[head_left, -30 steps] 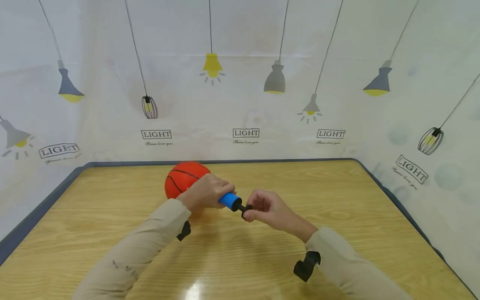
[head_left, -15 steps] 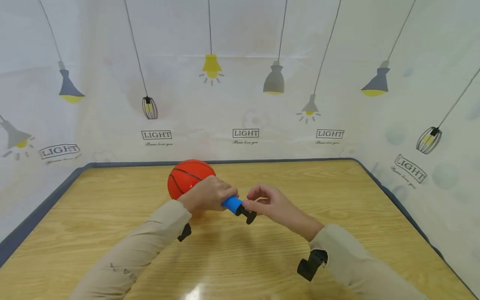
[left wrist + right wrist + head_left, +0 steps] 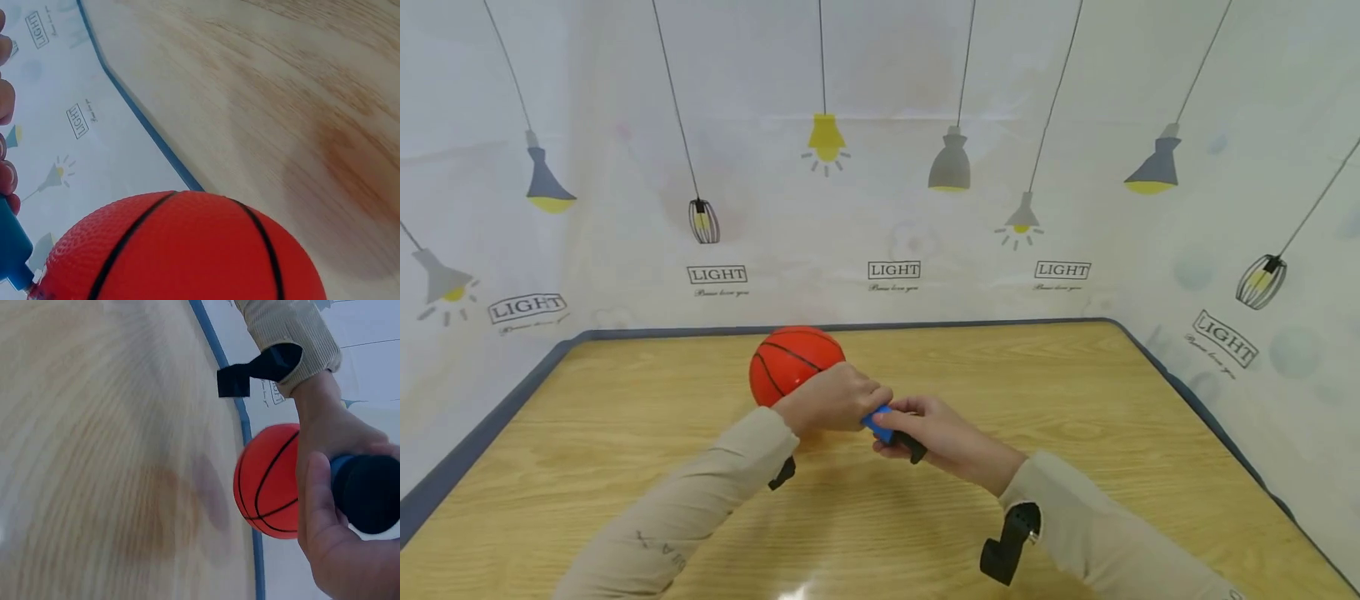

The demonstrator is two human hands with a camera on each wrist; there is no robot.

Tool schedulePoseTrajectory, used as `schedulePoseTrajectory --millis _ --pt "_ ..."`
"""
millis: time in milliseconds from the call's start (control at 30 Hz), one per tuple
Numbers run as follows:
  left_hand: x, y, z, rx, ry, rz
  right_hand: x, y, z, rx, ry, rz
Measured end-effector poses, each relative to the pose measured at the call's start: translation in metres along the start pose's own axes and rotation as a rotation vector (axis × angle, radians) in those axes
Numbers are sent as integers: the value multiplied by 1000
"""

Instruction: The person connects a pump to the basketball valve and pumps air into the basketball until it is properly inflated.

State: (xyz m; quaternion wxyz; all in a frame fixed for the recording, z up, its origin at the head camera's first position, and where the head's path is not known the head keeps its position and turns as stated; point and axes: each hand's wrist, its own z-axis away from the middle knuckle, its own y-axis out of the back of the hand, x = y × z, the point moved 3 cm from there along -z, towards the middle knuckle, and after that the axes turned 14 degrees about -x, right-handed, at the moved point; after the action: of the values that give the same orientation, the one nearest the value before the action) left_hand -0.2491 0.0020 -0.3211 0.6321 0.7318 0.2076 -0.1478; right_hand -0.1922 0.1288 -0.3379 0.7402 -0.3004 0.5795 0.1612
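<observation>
A blue hand pump (image 3: 880, 423) is gripped round its barrel by my left hand (image 3: 831, 397). My right hand (image 3: 943, 437) holds the barrel's near end, thumb on top and fingers beneath, beside the black plunger handle (image 3: 913, 448). The handle's round end (image 3: 374, 494) faces the right wrist camera. Beyond the left hand is a red ball (image 3: 786, 367) with black basketball lines, partly hidden by that hand in the head view. In the left wrist view, the pump's narrow nozzle (image 3: 24, 280) meets the side of the ball.
A wood-grain table (image 3: 625, 417) with a dark blue edge lies below the hands. White sheeting printed with lamps (image 3: 949, 162) rises behind it and at both sides. Black wrist cameras (image 3: 1006, 546) are strapped to both sleeves.
My right hand has gone from the plunger handle to the barrel's near end and now holds it. The left hand, pump and ball have shifted slightly right.
</observation>
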Motion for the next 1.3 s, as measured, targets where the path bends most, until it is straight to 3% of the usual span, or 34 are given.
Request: schedulePoseTrajectory --millis 233,400,567,733,867,1033,1133,1300 --pt "7 -1 -3 -33 1 -57 7 -4 1 29 1 -121" --pt "9 -2 -4 -82 95 -18 7 -3 4 109 21 -144" --pt "10 -1 -2 -53 208 81 4 -2 8 147 44 -142" --pt "6 0 12 -12 373 170 1 -2 11 166 46 -155" --pt "-2 -3 38 71 593 216 1 -1 13 192 43 -148" --pt "-12 -14 69 154 845 349 1 0 15 215 46 -130" --pt "-14 -20 76 174 917 450 0 0 14 210 44 -125" --pt "-15 -28 76 233 982 590 0 -2 13 191 50 -94"
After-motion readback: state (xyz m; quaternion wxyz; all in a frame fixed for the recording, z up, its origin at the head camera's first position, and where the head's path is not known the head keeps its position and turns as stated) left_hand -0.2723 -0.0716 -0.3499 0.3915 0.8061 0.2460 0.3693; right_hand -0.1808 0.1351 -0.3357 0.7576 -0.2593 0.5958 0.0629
